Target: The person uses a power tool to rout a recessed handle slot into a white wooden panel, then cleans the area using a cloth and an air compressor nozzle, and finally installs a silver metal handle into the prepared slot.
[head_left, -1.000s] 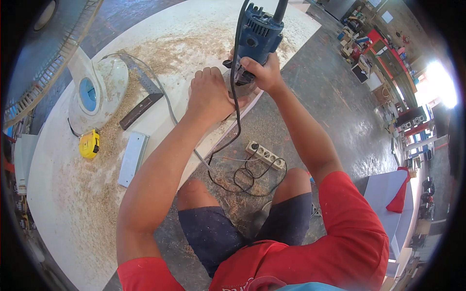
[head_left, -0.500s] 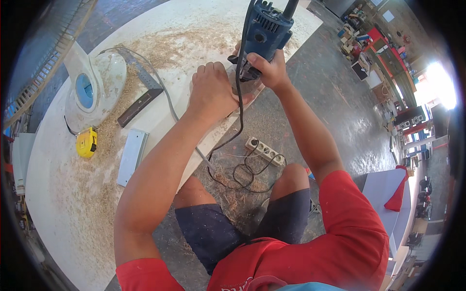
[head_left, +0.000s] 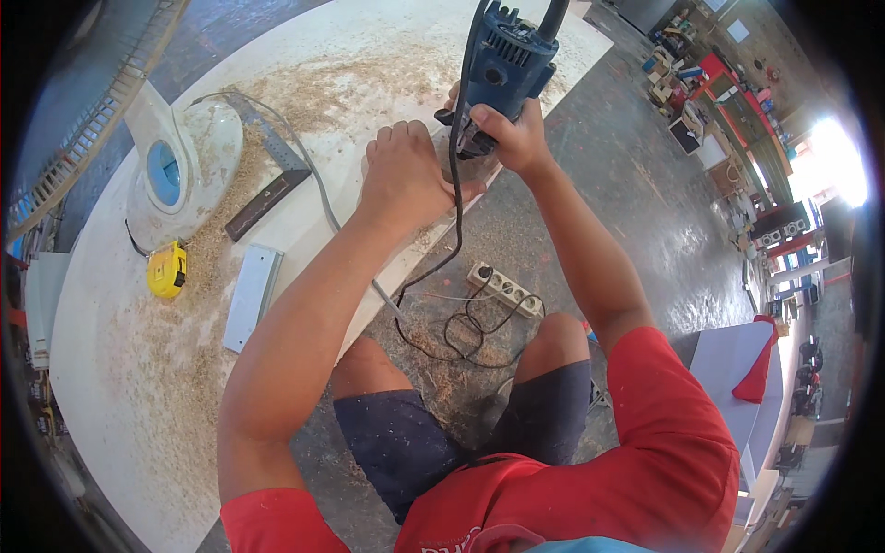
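Note:
My right hand point(head_left: 516, 138) is closed round the blue router point(head_left: 507, 64), which stands upright near the edge of the white board point(head_left: 101, 369), its base partly hidden by cords and fingers. Low beside that base, my left hand point(head_left: 406, 175) presses down with fingers together and bent, thumb out to the right; what it grips is hidden. To the left lie a square point(head_left: 265, 203) with a dark stock, a white-grey flat piece point(head_left: 252, 297), a yellow tape measure point(head_left: 166, 269) and a white fitting point(head_left: 203, 157) with a blue-centred opening. Sawdust covers much of the board.
Below the board's right edge, a power strip point(head_left: 504, 288) with tangled cords lies on the dusty concrete floor point(head_left: 645, 230). My knees are beneath the edge. Cluttered shelving point(head_left: 724, 111) runs along the right; a grey panel with red cloth point(head_left: 751, 369) stands at right.
Compared with a second ago, the router and both my hands have shifted slightly to the right and up along the board's edge. The grips look the same.

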The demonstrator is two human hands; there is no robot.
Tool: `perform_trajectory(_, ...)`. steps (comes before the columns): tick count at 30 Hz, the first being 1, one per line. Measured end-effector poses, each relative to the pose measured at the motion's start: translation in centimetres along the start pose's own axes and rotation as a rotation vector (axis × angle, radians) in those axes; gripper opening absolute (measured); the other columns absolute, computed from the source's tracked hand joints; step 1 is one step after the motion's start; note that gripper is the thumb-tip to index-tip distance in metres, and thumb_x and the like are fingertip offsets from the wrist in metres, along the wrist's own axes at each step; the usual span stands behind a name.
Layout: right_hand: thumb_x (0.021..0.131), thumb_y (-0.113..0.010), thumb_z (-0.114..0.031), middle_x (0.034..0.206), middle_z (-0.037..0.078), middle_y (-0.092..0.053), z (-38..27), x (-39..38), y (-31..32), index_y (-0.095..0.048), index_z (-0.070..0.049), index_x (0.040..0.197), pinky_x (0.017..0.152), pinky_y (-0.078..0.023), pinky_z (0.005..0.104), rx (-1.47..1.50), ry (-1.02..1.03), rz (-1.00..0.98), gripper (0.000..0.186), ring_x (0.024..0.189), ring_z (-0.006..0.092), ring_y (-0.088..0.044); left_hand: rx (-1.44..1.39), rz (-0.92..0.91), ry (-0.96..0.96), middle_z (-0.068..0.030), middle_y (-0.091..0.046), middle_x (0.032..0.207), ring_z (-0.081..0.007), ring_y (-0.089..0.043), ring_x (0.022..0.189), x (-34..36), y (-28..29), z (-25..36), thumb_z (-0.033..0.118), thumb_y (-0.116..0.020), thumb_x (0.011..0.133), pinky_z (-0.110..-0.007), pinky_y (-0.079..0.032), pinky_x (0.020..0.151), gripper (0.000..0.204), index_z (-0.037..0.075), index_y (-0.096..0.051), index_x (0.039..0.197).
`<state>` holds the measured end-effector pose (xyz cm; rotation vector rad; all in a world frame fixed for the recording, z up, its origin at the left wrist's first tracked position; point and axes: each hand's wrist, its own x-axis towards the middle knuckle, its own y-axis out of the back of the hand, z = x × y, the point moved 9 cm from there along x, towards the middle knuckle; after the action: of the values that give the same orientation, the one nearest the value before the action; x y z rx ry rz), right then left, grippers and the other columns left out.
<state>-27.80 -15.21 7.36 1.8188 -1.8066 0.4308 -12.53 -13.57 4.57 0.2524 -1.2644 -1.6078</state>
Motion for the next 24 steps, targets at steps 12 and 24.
perform_trajectory(12,0.083,-0.074,-0.033,0.106,0.014,-0.072,0.0,-0.7,0.4,-0.063,0.004,0.119,0.09,-0.059,0.0409,-0.043,-0.032,0.001,0.053,0.098,0.0247,-0.072,0.017,-0.042,0.014,-0.0202,-0.066,0.101,-0.0378,-0.062,0.104,0.0,-0.4,0.4,0.064,-0.088,0.067,-0.048,-0.047,0.096,0.079,-0.004,-0.064,0.1)
perform_trajectory(24,0.083,-0.073,-0.036,0.105,0.014,-0.072,-0.1,-1.3,1.0,-0.064,0.004,0.117,0.088,-0.058,0.0391,-0.031,-0.029,0.013,0.053,0.099,0.024,-0.071,0.021,-0.053,0.014,-0.0188,-0.065,0.102,-0.0355,-0.06,0.107,-0.4,-0.2,1.3,0.067,-0.088,0.066,-0.046,-0.043,0.097,0.082,-0.003,-0.063,0.101)
